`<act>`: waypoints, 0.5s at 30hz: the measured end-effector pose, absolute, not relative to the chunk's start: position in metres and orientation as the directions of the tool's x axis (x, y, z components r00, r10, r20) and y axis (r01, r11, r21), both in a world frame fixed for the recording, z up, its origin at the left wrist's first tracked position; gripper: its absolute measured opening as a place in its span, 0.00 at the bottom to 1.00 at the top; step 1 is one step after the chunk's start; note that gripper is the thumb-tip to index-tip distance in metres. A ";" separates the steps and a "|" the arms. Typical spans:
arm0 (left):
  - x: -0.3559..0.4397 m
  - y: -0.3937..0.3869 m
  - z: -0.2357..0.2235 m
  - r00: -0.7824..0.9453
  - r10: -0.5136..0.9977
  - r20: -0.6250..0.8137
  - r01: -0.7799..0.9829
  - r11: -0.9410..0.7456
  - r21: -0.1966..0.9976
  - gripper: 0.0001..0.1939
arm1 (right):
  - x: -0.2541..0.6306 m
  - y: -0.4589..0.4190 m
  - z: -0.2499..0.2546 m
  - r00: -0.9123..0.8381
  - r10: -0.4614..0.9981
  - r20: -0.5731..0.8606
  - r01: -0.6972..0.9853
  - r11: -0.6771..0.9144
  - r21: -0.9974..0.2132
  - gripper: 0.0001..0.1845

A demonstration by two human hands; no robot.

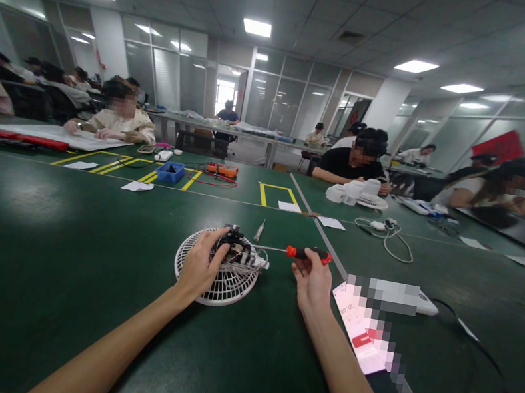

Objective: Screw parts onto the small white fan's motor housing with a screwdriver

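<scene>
Head view: grille (228, 291) flat on the table (79, 259), motor (236, 240) on top.
Left hand (203, 260): thumb and fingers grasp the motor, seemingly to steady it.
Right hand (314, 281): gripping the screwdriver (296, 252) level, apparently to meet the motor side-on; tip contact, can't tell.
Motor: right at the left hand, well apart from the right.
</scene>
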State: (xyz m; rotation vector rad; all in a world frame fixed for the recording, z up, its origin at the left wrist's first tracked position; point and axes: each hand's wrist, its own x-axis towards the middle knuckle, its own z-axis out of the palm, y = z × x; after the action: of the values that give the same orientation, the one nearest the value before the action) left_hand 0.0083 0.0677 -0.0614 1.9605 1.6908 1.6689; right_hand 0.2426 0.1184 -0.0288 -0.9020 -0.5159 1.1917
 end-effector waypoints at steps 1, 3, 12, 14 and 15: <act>0.008 0.068 -0.061 -0.184 0.731 0.657 0.664 -0.400 0.631 0.18 | 0.242 0.119 -0.030 0.321 0.942 -0.101 -0.562 0.104 -0.821 0.22; 0.008 0.068 -0.062 -0.183 0.728 0.661 0.665 -0.403 0.628 0.18 | 0.241 0.119 -0.031 0.311 0.946 -0.096 -0.564 0.103 -0.819 0.27; 0.007 0.070 -0.063 -0.213 0.680 0.702 0.679 -0.413 0.607 0.12 | 0.241 0.114 -0.024 0.312 0.936 -0.163 -0.644 0.082 -0.761 0.11; 0.007 0.070 -0.063 -0.218 0.672 0.708 0.680 -0.415 0.604 0.11 | 0.240 0.114 -0.025 0.328 0.930 -0.166 -0.611 0.075 -0.788 0.12; 0.007 0.069 -0.062 -0.219 0.670 0.710 0.681 -0.416 0.602 0.11 | 0.239 0.114 -0.025 0.336 0.927 -0.166 -0.593 0.071 -0.802 0.13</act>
State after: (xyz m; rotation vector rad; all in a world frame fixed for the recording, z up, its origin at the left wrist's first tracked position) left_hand 0.0073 0.0693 -0.0625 1.9697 1.7036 1.7758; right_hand 0.2387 0.1141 -0.0255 -0.9252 -0.4472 1.2014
